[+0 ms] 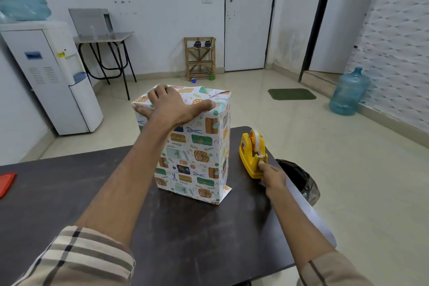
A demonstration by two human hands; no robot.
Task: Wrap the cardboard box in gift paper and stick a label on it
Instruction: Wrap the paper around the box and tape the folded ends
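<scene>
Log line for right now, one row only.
wrapped box upright on table | left hand presses top fold | right hand pinches at tape dispenser cutter | bottom flap sticks out

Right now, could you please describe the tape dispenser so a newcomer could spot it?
On the dark table stands the wrapped box. Just right of it, at the table's edge, sits the tape dispenser, with the right hand pinching its front. It alone is bright yellow.

Your left hand (173,105) hid part of the box (197,146) top. The red thing (6,183) on the bench (92,181) was cut off at the edge. Your right hand (271,175) hid the end of the tape (256,140).
</scene>
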